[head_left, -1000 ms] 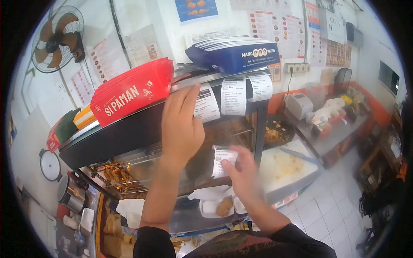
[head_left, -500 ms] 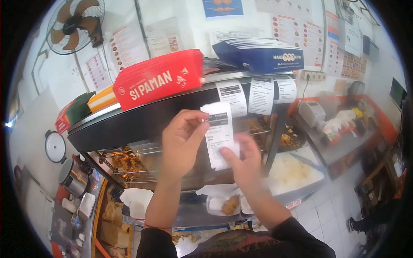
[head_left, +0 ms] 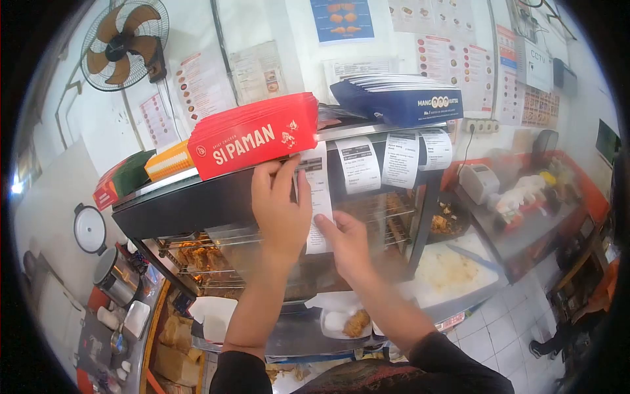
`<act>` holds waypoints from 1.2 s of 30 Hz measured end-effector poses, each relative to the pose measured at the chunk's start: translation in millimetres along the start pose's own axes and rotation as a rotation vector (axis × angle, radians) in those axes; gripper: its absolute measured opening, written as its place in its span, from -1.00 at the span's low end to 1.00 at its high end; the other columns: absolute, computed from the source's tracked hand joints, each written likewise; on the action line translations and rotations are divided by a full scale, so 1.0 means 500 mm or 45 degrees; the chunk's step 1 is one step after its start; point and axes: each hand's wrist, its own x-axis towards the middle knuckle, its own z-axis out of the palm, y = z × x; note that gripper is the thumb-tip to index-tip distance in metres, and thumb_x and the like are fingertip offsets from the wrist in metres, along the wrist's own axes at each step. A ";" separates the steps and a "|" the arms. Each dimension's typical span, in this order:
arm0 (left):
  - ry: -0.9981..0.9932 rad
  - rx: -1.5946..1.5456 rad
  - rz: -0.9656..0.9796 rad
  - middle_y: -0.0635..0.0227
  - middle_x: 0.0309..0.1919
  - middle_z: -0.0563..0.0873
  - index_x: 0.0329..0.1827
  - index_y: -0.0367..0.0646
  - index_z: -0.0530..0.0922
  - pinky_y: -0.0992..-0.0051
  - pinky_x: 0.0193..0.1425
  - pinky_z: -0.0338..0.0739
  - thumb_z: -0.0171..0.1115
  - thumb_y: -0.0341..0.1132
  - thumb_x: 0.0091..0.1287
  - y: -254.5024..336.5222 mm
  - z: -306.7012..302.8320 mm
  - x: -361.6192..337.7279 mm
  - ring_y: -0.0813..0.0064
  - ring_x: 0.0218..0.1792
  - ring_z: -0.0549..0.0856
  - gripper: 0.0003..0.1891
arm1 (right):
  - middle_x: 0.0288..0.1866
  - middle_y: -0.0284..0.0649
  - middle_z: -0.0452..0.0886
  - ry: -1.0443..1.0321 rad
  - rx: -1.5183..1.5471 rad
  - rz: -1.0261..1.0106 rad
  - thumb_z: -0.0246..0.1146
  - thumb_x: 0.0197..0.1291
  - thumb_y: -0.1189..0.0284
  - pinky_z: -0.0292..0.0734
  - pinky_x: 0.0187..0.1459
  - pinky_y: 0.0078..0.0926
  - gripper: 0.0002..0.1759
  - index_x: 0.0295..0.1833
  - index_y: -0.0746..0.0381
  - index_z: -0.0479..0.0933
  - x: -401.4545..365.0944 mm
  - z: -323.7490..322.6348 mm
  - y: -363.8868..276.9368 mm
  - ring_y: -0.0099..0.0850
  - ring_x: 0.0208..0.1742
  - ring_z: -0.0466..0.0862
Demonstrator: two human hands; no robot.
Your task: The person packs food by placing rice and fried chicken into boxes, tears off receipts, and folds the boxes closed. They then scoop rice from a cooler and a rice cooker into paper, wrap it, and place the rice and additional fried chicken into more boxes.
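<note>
Paper [head_left: 319, 200], a long printed strip, hangs at the front of the black cabinet [head_left: 197, 200], just under its top edge, and both hands are on it. From here the left hand [head_left: 282, 210] covers the strip's left side; its fingers reach up to the edge, slightly bent, with the thumb lying close to the index finger. Whether they pinch the strip or only press it, I can't tell, since the back of the hand is in the way. The right hand [head_left: 348, 240] is lower, half curled, its thumb laid over the strip's front near the right side. Its other fingertips are hidden, so I can't say whether it is gripped from behind. The print is too small to read.

Three more receipts [head_left: 359, 165] hang to the right, the last two overlapping. Above, red boxes [head_left: 256, 138] lean over the edge near the left fingertips, with blue boxes [head_left: 420, 105] farther right. Behind the hazy glass, the food [head_left: 203, 262] is hard to make out. Below, the forearms partly screen the counter, where fried chicken [head_left: 356, 323] sits in an open carton. At the far right, another person [head_left: 590, 308] is mostly cut off by the dark rim.
</note>
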 end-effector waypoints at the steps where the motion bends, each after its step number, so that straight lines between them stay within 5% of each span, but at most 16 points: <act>1: -0.015 0.064 0.091 0.24 -0.20 0.60 0.01 -0.22 0.69 0.38 -0.08 0.49 0.27 -0.60 0.18 -0.002 0.000 -0.003 0.29 -0.19 0.59 -0.68 | -0.24 -0.28 0.75 0.008 -0.010 -0.018 0.32 0.35 0.47 0.55 -0.28 -0.65 -0.79 -0.02 0.38 0.67 -0.002 -0.003 0.005 -0.66 -0.32 0.66; 7: -0.191 0.335 0.526 0.22 0.13 0.66 0.13 -0.22 0.64 0.22 0.15 0.45 0.16 -0.55 0.08 -0.031 0.019 0.000 0.20 0.10 0.61 -0.52 | -0.26 -0.29 0.75 0.028 -0.034 -0.014 0.33 0.33 0.48 0.54 -0.27 -0.65 -0.80 -0.02 0.37 0.67 -0.016 -0.017 0.000 -0.66 -0.32 0.65; 10: -0.352 0.199 0.368 0.15 0.21 0.64 0.19 -0.27 0.60 0.18 0.26 0.40 0.09 -0.56 0.07 -0.028 0.015 0.009 0.15 0.25 0.55 -0.47 | -0.18 -0.25 0.74 0.011 -0.097 -0.031 0.32 0.33 0.50 0.56 -0.21 -0.63 -0.77 0.03 0.38 0.65 -0.021 -0.026 -0.003 -0.64 -0.26 0.65; 16: -0.432 0.015 0.324 0.05 0.21 0.62 0.23 -0.32 0.56 0.12 0.40 0.25 0.02 -0.51 0.10 -0.025 0.013 0.029 0.05 0.28 0.52 -0.46 | 0.20 -0.11 0.53 0.090 -0.259 -0.370 0.23 0.26 0.69 0.49 0.15 -0.46 -0.53 0.29 0.36 0.40 -0.106 -0.036 -0.020 -0.48 0.13 0.56; 19: -0.393 -0.111 0.309 0.03 0.18 0.64 0.21 -0.31 0.57 0.13 0.35 0.32 0.04 -0.51 0.09 -0.041 0.010 0.019 0.01 0.20 0.55 -0.46 | 0.30 -0.12 0.39 -0.017 -0.150 -0.473 0.20 0.23 0.76 0.40 0.32 -0.35 -0.39 0.39 0.31 0.26 -0.127 -0.039 -0.037 -0.38 0.28 0.48; 22: -0.229 -0.152 0.311 0.11 0.08 0.70 0.17 -0.30 0.58 0.33 0.26 0.44 -0.01 -0.43 0.28 -0.032 -0.021 -0.005 0.17 0.09 0.65 -0.59 | 0.35 -0.14 0.34 -0.091 -0.193 -0.464 0.18 0.25 0.76 0.41 0.32 -0.34 -0.41 0.39 0.30 0.27 -0.128 -0.034 -0.071 -0.37 0.31 0.47; 26: -0.553 -0.861 -0.654 0.26 -0.11 0.72 0.16 -0.35 0.55 0.55 -0.03 0.50 0.12 -0.40 0.48 0.001 -0.078 -0.031 0.61 -0.13 0.63 -0.72 | 0.38 -0.14 0.31 -0.243 -0.235 -0.470 0.19 0.22 0.78 0.44 0.29 -0.38 -0.42 0.36 0.29 0.32 -0.109 -0.027 -0.078 -0.34 0.34 0.46; 29: -0.588 -1.162 -0.790 0.29 -0.15 0.71 0.23 -0.35 0.48 0.55 -0.05 0.52 0.20 -0.53 0.41 0.019 -0.074 -0.024 0.61 -0.14 0.64 -0.66 | 0.39 -0.13 0.29 -0.346 -0.374 -0.591 0.20 0.20 0.79 0.46 0.27 -0.42 -0.44 0.32 0.28 0.36 -0.091 -0.008 -0.075 -0.32 0.36 0.46; 32: -0.357 -1.087 -0.709 0.34 -0.18 0.69 0.26 -0.35 0.45 0.58 -0.02 0.53 0.22 -0.60 0.37 -0.005 -0.076 -0.012 0.63 -0.14 0.63 -0.61 | 0.36 -0.13 0.32 -0.307 -0.175 -0.680 0.18 0.20 0.80 0.48 0.23 -0.49 -0.54 0.21 0.30 0.46 -0.076 0.026 -0.057 -0.34 0.35 0.49; 36: -0.223 -0.995 -0.621 0.34 -0.16 0.67 0.20 -0.31 0.51 0.59 -0.05 0.52 0.24 -0.58 0.37 -0.048 -0.078 -0.003 0.65 -0.16 0.61 -0.66 | 0.16 -0.23 0.53 -0.313 -0.365 -0.342 0.20 0.27 0.72 0.55 0.03 -0.63 -0.74 0.05 0.35 0.62 -0.059 0.022 -0.016 -0.51 0.11 0.60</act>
